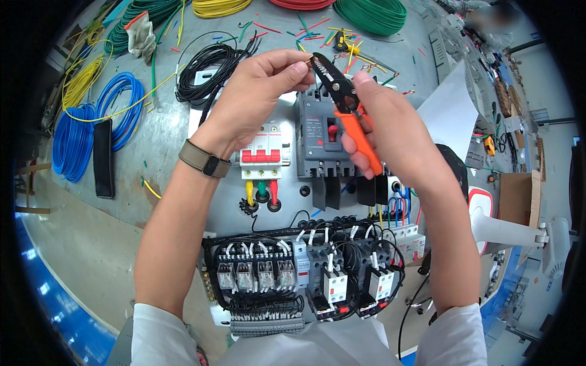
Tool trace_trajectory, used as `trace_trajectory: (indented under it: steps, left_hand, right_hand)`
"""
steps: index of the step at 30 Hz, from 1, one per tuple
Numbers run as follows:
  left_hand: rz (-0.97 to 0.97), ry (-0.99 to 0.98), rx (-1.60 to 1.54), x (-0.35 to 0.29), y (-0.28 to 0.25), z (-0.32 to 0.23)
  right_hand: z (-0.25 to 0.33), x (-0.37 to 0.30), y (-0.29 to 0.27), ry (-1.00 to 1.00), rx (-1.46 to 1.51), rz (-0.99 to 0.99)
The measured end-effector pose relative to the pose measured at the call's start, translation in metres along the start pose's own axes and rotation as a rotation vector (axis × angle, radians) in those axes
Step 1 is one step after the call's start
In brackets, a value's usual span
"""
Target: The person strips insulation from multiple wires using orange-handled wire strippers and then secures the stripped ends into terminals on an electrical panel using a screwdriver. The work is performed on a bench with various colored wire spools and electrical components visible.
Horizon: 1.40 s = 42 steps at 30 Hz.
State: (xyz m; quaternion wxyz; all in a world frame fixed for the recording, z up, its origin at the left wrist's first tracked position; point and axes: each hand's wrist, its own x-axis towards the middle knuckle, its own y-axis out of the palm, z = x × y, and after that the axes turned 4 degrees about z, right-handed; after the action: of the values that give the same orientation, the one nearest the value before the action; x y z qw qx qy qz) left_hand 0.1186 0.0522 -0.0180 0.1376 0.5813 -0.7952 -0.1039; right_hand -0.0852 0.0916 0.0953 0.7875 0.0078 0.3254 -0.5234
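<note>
My right hand (394, 119) is wrapped round the orange handles of a pair of wire strippers (337, 85), whose black jaws point up and to the left. At the jaw tips, the thumb and forefinger of my left hand (262, 85) pinch a thin wire end (309, 60) with a copper-coloured tip; most of it is hidden by the fingers. Below the strippers stands a large grey circuit breaker (310, 137) with a red toggle. A smaller white breaker (261, 152) with red levers sits below my left hand, with yellow, green and red wires leaving its lower side.
Nearer me, the panel carries clear relays (245, 277), contactors (334, 287) and a grey terminal strip (267, 326). Coils of black wire (201, 76), blue wire (73, 143) and green wire (371, 15) lie around. A glove (141, 39), a black phone-like slab (104, 158) and wire scraps are on the table.
</note>
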Motion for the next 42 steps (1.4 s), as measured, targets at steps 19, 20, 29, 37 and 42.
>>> trace_trajectory:
  steps: [19, 20, 29, 37, 42]
  left_hand:
    - [0.044, -0.014, -0.01, 0.0, -0.004, 0.001]
    - [0.049, -0.008, -0.012, 0.0, -0.004, 0.001]
    - [0.031, -0.028, 0.016, 0.0, -0.003, -0.002]
    - [0.012, -0.042, 0.014, 0.001, -0.003, 0.0]
    - [0.017, -0.035, 0.011, 0.0, -0.004, 0.001]
  right_hand:
    - [-0.034, 0.028, -0.026, 0.166, 0.972, 0.65]
    - [-0.039, 0.031, -0.028, 0.155, 0.996, 0.707]
    - [-0.001, 0.005, 0.003, 0.097, 0.308, 0.12]
    - [-0.012, 0.011, -0.007, 0.076, 0.497, 0.291]
    - [-0.024, 0.024, -0.019, 0.15, 0.788, 0.546]
